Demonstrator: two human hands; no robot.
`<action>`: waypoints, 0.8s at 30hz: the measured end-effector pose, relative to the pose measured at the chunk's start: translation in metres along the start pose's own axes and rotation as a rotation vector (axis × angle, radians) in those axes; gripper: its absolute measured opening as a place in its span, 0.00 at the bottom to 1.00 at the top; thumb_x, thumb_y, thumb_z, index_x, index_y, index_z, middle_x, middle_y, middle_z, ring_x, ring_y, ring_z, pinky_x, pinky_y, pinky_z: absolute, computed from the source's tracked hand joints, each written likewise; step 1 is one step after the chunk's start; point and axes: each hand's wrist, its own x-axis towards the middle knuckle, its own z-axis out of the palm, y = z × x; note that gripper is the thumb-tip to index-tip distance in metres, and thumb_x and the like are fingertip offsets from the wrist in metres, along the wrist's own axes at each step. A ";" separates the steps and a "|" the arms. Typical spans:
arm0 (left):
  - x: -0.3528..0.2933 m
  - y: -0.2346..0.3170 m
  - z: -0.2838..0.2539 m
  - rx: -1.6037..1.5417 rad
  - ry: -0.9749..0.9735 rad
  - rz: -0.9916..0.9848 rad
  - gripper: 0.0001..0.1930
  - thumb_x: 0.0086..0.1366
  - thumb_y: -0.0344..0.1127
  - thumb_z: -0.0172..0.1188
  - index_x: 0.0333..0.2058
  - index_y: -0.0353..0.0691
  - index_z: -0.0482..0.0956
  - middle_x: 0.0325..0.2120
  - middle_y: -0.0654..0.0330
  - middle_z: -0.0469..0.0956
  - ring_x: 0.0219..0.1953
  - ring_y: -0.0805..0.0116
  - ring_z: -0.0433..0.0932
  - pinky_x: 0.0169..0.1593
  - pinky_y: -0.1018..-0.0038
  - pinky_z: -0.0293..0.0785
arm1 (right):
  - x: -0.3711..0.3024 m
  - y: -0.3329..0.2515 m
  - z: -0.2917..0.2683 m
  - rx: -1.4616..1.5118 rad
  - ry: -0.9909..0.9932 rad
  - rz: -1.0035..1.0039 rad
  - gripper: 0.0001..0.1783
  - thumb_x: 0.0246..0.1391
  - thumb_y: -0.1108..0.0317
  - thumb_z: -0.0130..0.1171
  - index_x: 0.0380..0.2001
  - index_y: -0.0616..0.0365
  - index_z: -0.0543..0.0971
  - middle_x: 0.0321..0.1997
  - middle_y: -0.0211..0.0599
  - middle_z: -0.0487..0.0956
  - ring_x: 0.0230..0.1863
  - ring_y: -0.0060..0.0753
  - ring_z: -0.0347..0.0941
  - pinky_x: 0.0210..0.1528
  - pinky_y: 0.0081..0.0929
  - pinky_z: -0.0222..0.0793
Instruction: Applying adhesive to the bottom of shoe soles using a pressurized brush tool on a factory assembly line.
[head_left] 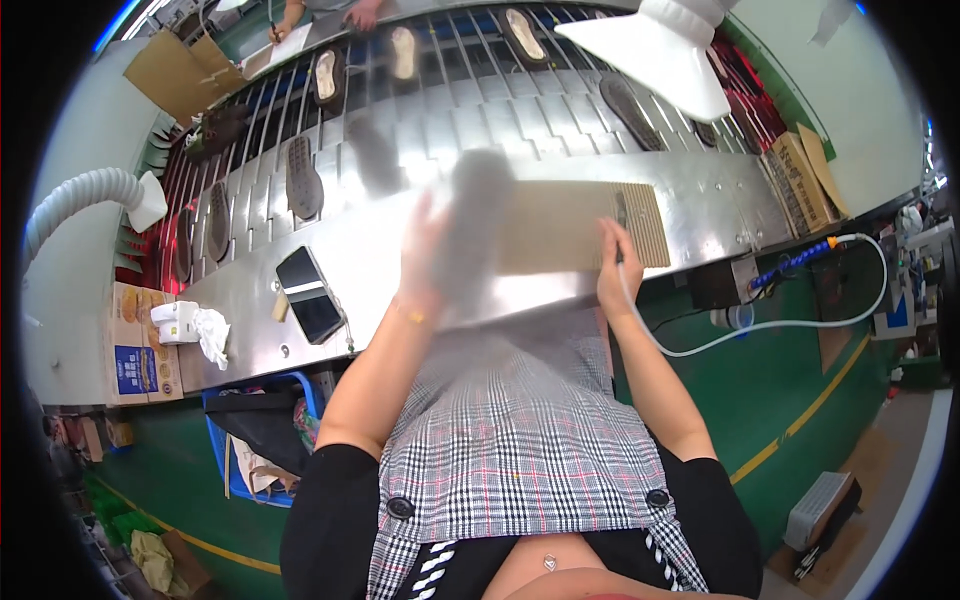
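My left hand (424, 258) is smeared by motion at the left side of a dark grey shoe sole (482, 200), which it grips above the metal table. The sole is blurred too. My right hand (617, 270) is closed, with its fingers pinched round the end of a thin white hose (690, 353). Whatever tip the hose has is mostly hidden by the fingers. Between the hands lies a flat piece of brown cardboard (555, 228), its right part ribbed, and my right fingers are over its front edge.
Beyond the table (380, 240) runs a slatted metal conveyor (470, 125) bearing several soles (303, 178). A black phone (310, 295) lies left, near a tissue pack (176, 322). White suction nozzles (660, 55) hang overhead. Another person's hand (362, 14) works at the far side.
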 end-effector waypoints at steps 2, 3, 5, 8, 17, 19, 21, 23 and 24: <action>0.059 0.011 0.006 -0.454 0.074 -0.082 0.36 0.73 0.58 0.39 0.64 0.29 0.60 0.61 0.44 0.68 0.62 0.55 0.70 0.66 0.64 0.64 | 0.001 0.011 0.001 -0.241 -0.046 -0.170 0.15 0.63 0.72 0.53 0.52 0.60 0.77 0.53 0.44 0.80 0.52 0.46 0.75 0.55 0.39 0.65; 0.089 0.016 -0.002 -0.613 -0.270 -0.090 0.37 0.72 0.59 0.41 0.65 0.30 0.59 0.61 0.45 0.68 0.61 0.56 0.70 0.66 0.66 0.64 | 0.000 0.012 0.005 -0.309 -0.083 -0.273 0.15 0.60 0.74 0.54 0.50 0.60 0.77 0.54 0.44 0.80 0.54 0.47 0.74 0.57 0.40 0.63; 0.145 0.022 0.001 -0.309 -0.111 0.033 0.38 0.71 0.59 0.43 0.66 0.31 0.58 0.62 0.45 0.67 0.62 0.56 0.70 0.65 0.67 0.63 | -0.002 0.006 0.005 -0.411 -0.087 -0.398 0.15 0.56 0.76 0.56 0.47 0.60 0.77 0.58 0.44 0.78 0.57 0.49 0.72 0.59 0.42 0.61; 0.180 0.006 -0.017 0.291 0.231 0.175 0.39 0.70 0.59 0.49 0.67 0.32 0.57 0.62 0.45 0.66 0.62 0.56 0.69 0.65 0.68 0.62 | -0.004 0.006 0.004 -0.427 -0.072 -0.344 0.15 0.54 0.77 0.57 0.46 0.61 0.77 0.59 0.45 0.77 0.59 0.50 0.70 0.60 0.43 0.60; 0.145 0.037 -0.185 1.540 1.334 -0.315 0.42 0.48 0.51 0.74 0.59 0.44 0.65 0.62 0.52 0.64 0.65 0.47 0.60 0.62 0.50 0.65 | 0.001 0.009 0.007 -0.451 -0.056 -0.418 0.17 0.51 0.79 0.56 0.46 0.59 0.79 0.54 0.49 0.78 0.53 0.51 0.72 0.59 0.41 0.61; 0.142 0.047 -0.181 1.407 1.341 -0.312 0.40 0.48 0.46 0.76 0.57 0.38 0.67 0.58 0.51 0.68 0.60 0.47 0.67 0.59 0.58 0.70 | 0.001 0.010 0.007 -0.454 -0.057 -0.424 0.17 0.51 0.79 0.56 0.46 0.59 0.79 0.53 0.47 0.79 0.53 0.51 0.72 0.58 0.42 0.62; 0.140 0.054 -0.174 1.344 1.348 -0.323 0.35 0.50 0.42 0.76 0.54 0.36 0.69 0.54 0.50 0.72 0.56 0.48 0.72 0.56 0.62 0.73 | 0.001 0.014 0.008 -0.454 -0.077 -0.427 0.19 0.49 0.80 0.57 0.47 0.60 0.78 0.56 0.47 0.78 0.55 0.52 0.71 0.60 0.43 0.61; 0.131 0.062 -0.187 0.450 0.906 -0.134 0.18 0.58 0.32 0.69 0.45 0.34 0.75 0.39 0.53 0.76 0.40 0.59 0.77 0.41 0.74 0.76 | -0.003 0.014 0.009 -0.433 -0.113 -0.438 0.21 0.48 0.81 0.57 0.48 0.61 0.76 0.58 0.48 0.77 0.57 0.52 0.70 0.61 0.44 0.60; 0.124 0.065 -0.194 0.026 0.652 -0.033 0.10 0.61 0.26 0.65 0.41 0.33 0.78 0.32 0.54 0.78 0.32 0.64 0.79 0.33 0.80 0.78 | -0.004 0.015 0.009 -0.443 -0.118 -0.445 0.21 0.48 0.81 0.57 0.49 0.61 0.76 0.59 0.48 0.76 0.57 0.52 0.70 0.61 0.44 0.60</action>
